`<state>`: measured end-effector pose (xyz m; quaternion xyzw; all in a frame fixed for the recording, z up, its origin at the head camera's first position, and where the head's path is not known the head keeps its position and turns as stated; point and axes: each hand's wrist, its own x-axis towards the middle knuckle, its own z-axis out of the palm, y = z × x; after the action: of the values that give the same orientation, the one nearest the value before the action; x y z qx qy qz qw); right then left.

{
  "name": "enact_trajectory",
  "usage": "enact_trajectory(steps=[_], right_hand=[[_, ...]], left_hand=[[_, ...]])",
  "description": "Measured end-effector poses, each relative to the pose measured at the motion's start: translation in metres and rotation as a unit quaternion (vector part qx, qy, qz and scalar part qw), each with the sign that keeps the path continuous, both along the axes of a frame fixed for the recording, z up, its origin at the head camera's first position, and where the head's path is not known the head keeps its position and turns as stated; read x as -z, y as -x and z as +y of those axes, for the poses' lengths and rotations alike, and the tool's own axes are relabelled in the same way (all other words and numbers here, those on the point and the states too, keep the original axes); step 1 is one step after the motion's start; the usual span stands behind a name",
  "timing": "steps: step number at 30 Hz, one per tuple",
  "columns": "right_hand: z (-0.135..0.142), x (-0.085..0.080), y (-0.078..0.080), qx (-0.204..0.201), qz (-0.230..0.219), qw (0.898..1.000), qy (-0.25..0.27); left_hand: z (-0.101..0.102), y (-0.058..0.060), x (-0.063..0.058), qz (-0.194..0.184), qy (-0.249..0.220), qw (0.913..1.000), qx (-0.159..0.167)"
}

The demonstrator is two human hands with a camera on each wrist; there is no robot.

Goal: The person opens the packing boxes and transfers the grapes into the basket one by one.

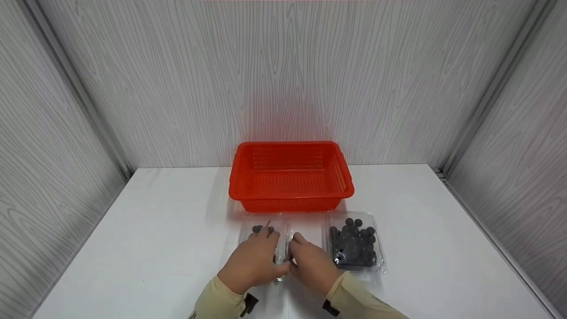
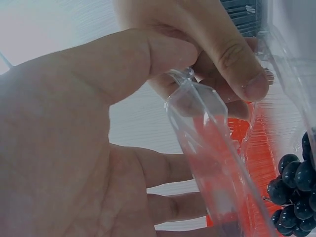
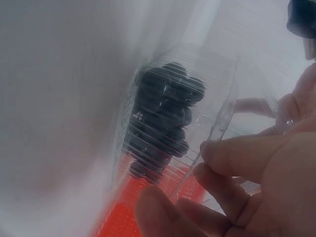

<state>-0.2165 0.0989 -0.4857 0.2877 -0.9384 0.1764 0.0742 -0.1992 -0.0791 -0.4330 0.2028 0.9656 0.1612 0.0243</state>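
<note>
White table (image 1: 146, 248), grained walls (image 1: 292, 66), grapes (image 1: 354, 243)

Both forearms enter head view low: left sleeve (image 1: 217, 302) from 7 o'clock, right sleeve (image 1: 361, 299) from 5 o'clock, each ending near the wrist; hands bare. Left grip (image 1: 254, 262) points to 1 o'clock, back of hand uppermost, thumb extended toward 3. Right grip (image 1: 314, 265) points to 11 o'clock, digits bent, tips drawn together in a pinch. Left wrist view: left thumb reaches toward 2 o'clock, three fingers spaced apart toward 3; right hand enters from 12. Left thumb tip overlaps right hand there; actual contact cannot be confirmed.
</note>
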Motion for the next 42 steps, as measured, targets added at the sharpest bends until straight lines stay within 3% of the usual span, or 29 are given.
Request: enact_trajectory(steps=[13,21,29,42], right_hand=[[-0.002,-0.001,-0.001,0.014,-0.003,1.0,0.0],[-0.002,0.005,-0.002,0.036,0.039,0.998,-0.02],[-0.002,0.008,-0.004,0.021,0.009,0.999,-0.039],[-0.003,0.011,-0.003,0.025,0.015,0.998,-0.052]], left_hand=[[0.0,0.001,-0.001,0.001,0.0,1.0,-0.002],[-0.001,0.002,0.0,0.012,-0.004,0.9999,-0.007],[-0.004,0.0,-0.002,0.025,-0.022,0.9994,-0.002],[-0.006,0.003,0.0,0.019,-0.026,0.9995,-0.002]])
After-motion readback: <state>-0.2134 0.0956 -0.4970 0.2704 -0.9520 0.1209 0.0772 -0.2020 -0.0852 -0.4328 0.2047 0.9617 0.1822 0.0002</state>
